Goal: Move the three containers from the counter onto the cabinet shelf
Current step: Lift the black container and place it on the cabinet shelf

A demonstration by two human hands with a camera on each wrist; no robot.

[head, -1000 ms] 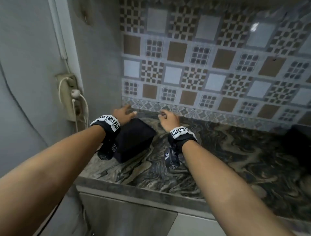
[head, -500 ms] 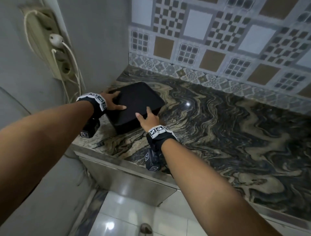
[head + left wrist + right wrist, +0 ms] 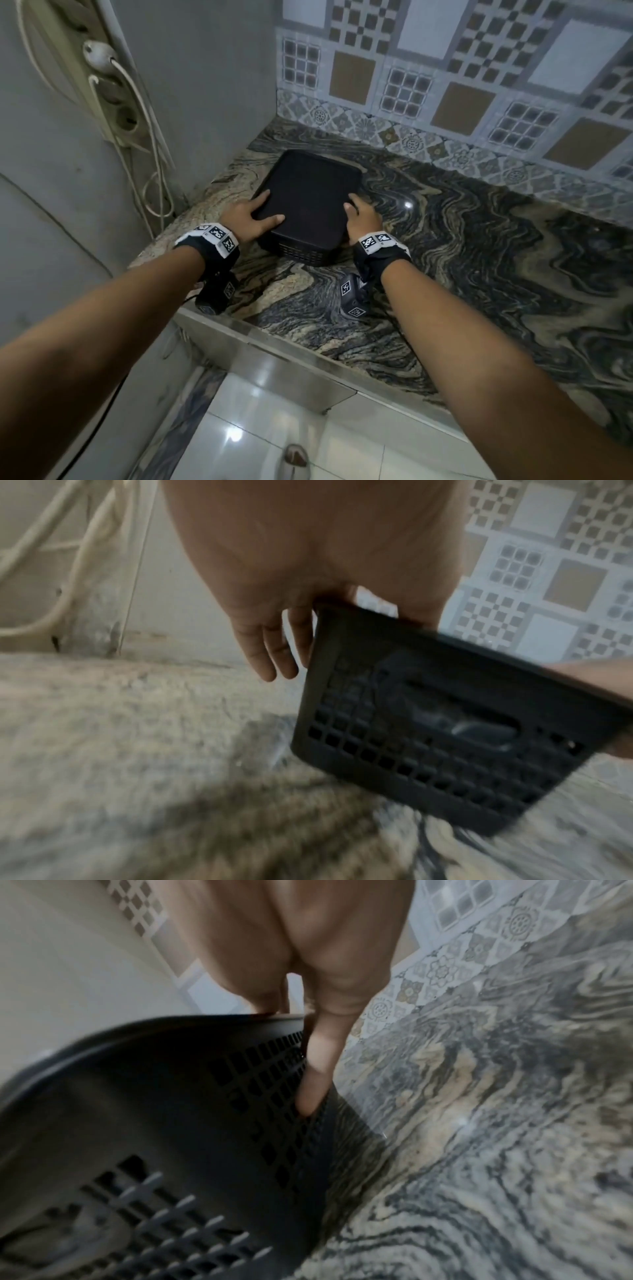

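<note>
My left hand (image 3: pixel 247 219) and right hand (image 3: pixel 363 219) clamp the black container (image 3: pixel 308 202) sides, thumbs on lid. Lift level off the table (image 3: pixel 479 260), squeezing evenly.

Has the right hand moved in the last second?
Yes. The right hand left the tiled backsplash border and came nearer, onto the side of the black container.

— What carries it all? 
— A marble-patterned counter (image 3: pixel 462 260), swirled in black, grey and tan, running into a corner between a plain grey wall and a patterned tile backsplash.

— And what sits on it? 
— One black lidded container (image 3: pixel 308 202) with perforated lattice sides, near the corner, close to the left end. Whether its base rests flat on the stone cannot be told.

— Below the front edge? 
— A glossy white tiled floor (image 3: pixel 274 428).
</note>
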